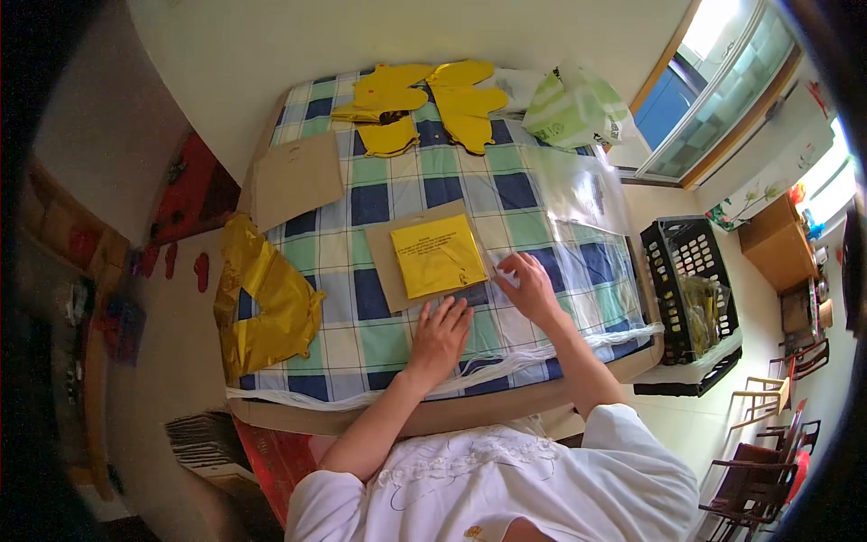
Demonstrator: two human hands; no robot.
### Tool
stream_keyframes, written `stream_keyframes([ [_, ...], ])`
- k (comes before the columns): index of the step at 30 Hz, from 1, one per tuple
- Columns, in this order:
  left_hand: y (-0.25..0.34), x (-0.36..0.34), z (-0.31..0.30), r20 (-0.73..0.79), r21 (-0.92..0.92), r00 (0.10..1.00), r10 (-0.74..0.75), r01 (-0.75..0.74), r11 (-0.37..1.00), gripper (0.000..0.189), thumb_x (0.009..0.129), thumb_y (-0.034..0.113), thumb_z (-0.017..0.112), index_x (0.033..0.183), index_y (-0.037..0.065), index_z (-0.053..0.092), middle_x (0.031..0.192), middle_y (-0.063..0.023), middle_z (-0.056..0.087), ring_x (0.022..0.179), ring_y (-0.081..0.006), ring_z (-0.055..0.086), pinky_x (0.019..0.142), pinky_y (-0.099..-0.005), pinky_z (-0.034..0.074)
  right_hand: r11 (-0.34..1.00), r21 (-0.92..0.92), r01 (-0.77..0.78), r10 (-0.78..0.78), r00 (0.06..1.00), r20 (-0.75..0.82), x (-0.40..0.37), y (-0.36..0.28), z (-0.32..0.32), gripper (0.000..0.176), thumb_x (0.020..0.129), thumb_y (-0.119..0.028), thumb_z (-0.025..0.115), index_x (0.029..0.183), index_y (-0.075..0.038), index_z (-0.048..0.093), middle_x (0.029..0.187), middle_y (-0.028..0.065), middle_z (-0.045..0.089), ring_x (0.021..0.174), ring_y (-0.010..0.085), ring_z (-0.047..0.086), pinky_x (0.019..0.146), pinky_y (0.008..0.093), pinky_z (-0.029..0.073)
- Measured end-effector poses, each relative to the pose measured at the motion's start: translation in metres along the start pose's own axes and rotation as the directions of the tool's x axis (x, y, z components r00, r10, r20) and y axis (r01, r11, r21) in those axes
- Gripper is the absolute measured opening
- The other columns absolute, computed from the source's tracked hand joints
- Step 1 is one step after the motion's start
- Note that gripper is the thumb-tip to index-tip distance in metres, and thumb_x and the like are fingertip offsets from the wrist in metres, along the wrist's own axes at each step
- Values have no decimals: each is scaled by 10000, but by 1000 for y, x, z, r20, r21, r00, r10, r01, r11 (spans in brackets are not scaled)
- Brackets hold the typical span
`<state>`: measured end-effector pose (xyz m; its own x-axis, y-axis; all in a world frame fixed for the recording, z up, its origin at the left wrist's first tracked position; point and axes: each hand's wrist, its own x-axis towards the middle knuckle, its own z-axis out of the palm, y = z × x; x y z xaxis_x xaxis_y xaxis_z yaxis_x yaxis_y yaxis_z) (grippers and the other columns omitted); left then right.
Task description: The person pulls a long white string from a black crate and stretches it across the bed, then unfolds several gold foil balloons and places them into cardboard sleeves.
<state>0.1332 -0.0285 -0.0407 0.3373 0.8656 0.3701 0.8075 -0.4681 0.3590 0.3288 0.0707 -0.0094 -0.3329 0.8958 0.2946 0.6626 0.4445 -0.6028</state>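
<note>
A folded yellow foil piece [437,255] lies on a brown cardboard sheet [383,262] in the middle of the checked tablecloth [397,194]. A clear plastic sleeve [506,312] lies partly over them. My left hand [439,336] rests flat on the sleeve just below the cardboard. My right hand [529,285] pinches the sleeve's edge at the yellow piece's right side.
Gold foil balloons [424,104] lie at the table's far end and another [262,303] at the left edge. A second cardboard sheet [293,179], a green-white bag [573,108] and clear plastic bags [578,194] lie around. A black crate [691,280] stands on the right.
</note>
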Motion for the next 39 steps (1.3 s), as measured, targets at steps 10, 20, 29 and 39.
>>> stream_keyframes([
  [10,-2,-4,-6,28,2,1000,11,-11,1000,322,850,166,568,1161,81,578,1265,-78,526,1224,-250,438,1041,-489,298,992,-122,35,-33,999,15,-4,-7,9,259,732,-162,683,924,-97,522,914,67,542,907,278,534,751,400,401],
  [20,-5,-6,-2,52,11,999,9,-10,1000,331,859,175,567,1174,71,555,1274,-104,503,1270,-271,393,1056,-524,284,936,-108,335,-307,927,216,-19,-59,15,354,753,-117,618,1107,-127,626,974,89,597,956,253,563,822,386,394],
  [29,-10,-9,-20,-92,-182,995,-33,16,983,283,819,87,600,1099,39,592,1172,-124,562,1150,-286,505,1009,-450,374,932,-124,341,-323,935,146,-22,-54,23,404,730,-38,638,1121,-142,640,896,59,565,896,228,557,784,365,396],
  [39,-63,6,-39,-107,-66,981,-161,154,986,214,834,65,607,1045,37,627,1094,-117,627,1054,-280,587,878,-384,492,917,-179,357,-298,910,289,-29,-56,25,539,751,-50,589,1272,-180,540,911,63,535,906,219,531,762,358,386],
])
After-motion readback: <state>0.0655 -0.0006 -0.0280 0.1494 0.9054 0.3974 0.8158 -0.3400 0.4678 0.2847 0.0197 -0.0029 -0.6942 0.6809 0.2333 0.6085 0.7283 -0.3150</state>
